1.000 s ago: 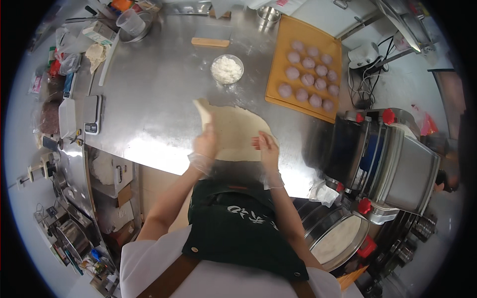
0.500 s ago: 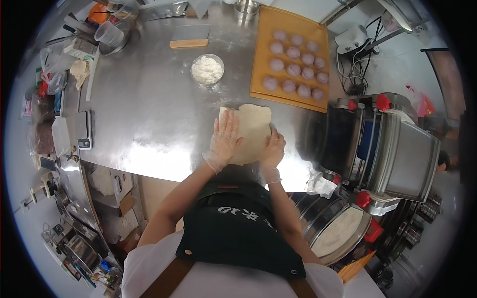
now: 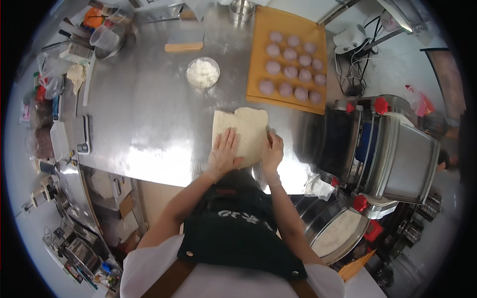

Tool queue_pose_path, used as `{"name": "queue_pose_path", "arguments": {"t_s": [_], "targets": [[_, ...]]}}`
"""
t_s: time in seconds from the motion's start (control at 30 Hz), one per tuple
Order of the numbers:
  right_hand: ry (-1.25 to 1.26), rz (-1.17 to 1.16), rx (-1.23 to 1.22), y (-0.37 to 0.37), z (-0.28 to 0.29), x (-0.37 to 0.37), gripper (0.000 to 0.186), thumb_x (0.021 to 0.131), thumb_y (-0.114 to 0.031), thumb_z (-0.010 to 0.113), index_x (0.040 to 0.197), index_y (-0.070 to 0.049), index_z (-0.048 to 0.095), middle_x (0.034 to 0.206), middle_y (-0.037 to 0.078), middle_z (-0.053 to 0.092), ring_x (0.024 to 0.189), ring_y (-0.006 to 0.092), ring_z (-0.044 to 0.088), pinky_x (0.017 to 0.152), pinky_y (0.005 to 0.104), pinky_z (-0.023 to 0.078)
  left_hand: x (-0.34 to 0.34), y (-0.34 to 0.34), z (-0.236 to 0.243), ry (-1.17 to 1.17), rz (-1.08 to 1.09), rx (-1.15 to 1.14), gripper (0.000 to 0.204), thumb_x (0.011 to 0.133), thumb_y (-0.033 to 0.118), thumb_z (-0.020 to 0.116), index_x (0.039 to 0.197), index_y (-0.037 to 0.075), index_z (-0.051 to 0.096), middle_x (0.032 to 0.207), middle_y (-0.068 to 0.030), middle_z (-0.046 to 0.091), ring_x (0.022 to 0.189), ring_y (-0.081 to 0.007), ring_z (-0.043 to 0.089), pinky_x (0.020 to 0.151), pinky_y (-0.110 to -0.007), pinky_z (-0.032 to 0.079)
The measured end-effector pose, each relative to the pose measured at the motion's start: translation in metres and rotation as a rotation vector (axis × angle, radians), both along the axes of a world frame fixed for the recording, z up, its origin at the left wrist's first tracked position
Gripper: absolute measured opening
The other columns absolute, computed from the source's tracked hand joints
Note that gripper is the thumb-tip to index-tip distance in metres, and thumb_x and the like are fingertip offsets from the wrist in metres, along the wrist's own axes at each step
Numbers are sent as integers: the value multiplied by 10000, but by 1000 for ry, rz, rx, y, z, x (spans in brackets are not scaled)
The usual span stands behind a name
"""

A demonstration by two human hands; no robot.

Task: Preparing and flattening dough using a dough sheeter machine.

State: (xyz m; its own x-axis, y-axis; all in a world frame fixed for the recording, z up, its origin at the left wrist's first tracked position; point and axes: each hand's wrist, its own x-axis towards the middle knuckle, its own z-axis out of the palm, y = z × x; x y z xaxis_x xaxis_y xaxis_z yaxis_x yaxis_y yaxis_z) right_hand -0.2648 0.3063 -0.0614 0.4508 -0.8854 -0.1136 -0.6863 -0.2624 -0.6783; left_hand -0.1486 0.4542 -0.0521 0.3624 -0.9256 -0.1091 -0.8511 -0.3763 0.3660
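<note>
A pale, flattened sheet of dough (image 3: 248,126) lies on the steel table in front of me, with an uneven far edge. My left hand (image 3: 225,153), in a clear glove, rests flat on its near left part, fingers stretched forward. At the dough's right edge is my gloved right hand (image 3: 272,151), its fingers curled and closed against that edge. The fingertips of that hand are partly hidden. Beyond the dough stands a clear bowl of white flour (image 3: 202,73). Farther back lies a dough scraper (image 3: 184,46) with a wooden handle.
An orange tray (image 3: 256,74) of several purple balls sits at the far right. A dough-rolling machine (image 3: 397,154) with red knobs stands right, above a round metal container (image 3: 338,233). A scale (image 3: 83,135) is at the left edge. Bowls and bags crowd the back left.
My left hand has slid back toward me over the dough, baring its far left corner. My right hand stays at the right edge. The whole view has shifted slightly.
</note>
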Motion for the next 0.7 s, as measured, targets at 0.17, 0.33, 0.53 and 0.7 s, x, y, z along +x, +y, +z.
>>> {"name": "queue_pose_path", "arguments": {"t_s": [0.17, 0.33, 0.53, 0.7], "targets": [[187, -83, 275, -28, 13, 27, 400, 788, -278, 707, 1074, -6, 639, 993, 148, 681, 895, 307, 655, 804, 380, 510, 25, 7, -5, 198, 46, -208, 782, 779, 213, 682, 1437, 10, 310, 1485, -223, 289, 1391, -345, 258, 1127, -454, 238], [102, 10, 816, -35, 26, 48, 445, 758, -285, 761, 1078, 0, 641, 980, 138, 689, 878, 243, 667, 793, 338, 514, 77, -15, -8, 757, 786, -121, 478, 810, 103, 657, 1248, 2, 495, 1099, -159, 606, 1000, -279, 596, 846, -377, 487], [-248, 110, 705, -12, 27, 12, 529, 771, -161, 728, 1240, 3, 545, 1050, 119, 678, 898, 240, 665, 821, 331, 516, 69, -11, 0, 1270, 635, -341, 381, 841, 90, 659, 1193, 9, 538, 1037, -74, 631, 926, -150, 600, 788, -304, 492], [-338, 12, 682, -12, 97, -33, 485, 802, -116, 736, 1228, 6, 542, 1112, 101, 656, 1014, 161, 603, 891, 301, 479, 58, -32, 62, 1275, 542, -368, 372, 865, 24, 610, 1226, 9, 518, 1111, -61, 610, 1008, -127, 563, 895, -298, 453]]}}
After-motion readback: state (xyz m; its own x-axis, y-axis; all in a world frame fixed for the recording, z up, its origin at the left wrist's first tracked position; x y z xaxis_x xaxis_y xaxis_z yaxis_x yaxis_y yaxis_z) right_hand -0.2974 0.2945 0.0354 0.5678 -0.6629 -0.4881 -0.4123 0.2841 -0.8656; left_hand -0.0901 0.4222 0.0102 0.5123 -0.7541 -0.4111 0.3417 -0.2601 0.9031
